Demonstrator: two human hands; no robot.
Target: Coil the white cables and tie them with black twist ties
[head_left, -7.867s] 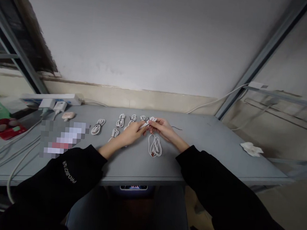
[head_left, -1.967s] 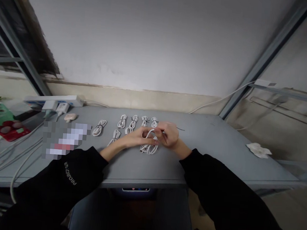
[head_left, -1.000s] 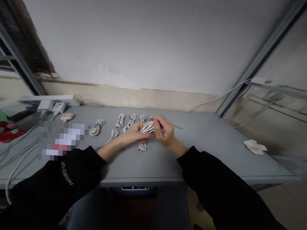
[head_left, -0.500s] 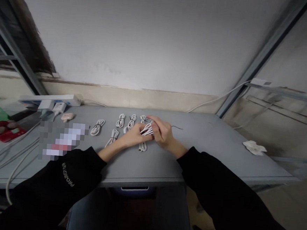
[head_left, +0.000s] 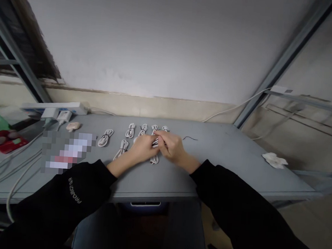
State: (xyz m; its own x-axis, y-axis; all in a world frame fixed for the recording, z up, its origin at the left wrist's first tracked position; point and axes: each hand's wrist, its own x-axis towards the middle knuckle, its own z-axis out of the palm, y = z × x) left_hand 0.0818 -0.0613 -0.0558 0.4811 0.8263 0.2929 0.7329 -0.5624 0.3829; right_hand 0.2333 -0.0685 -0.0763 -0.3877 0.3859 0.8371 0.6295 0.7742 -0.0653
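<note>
Both hands meet over the middle of the desk, closed around a folded white cable (head_left: 155, 141), of which only a small part shows between the fingers. My left hand (head_left: 144, 148) grips it from the left. From the right, my right hand (head_left: 172, 146) curls over the same bundle, its fingertips largely hidden. Behind the hands lie several coiled white cables with dark ties, among them one coil (head_left: 130, 130) and another (head_left: 143, 129). A further coil (head_left: 154, 159) peeks out below the hands, and one (head_left: 121, 149) sits by my left wrist. A thin black tie (head_left: 190, 138) rests to the right.
Another coiled cable (head_left: 105, 138) lies on the grey desk (head_left: 226, 163), left of the group. A power strip (head_left: 78, 109) with plugged-in white chargers (head_left: 64, 116), a small pinkish case (head_left: 73, 126) and loose cords occupy the left side. A crumpled tissue (head_left: 275, 160) is at far right.
My right hand has shifted slightly left and closed in over the cable, covering most of it. A coil behind the hands has come into view. My left hand has moved little.
</note>
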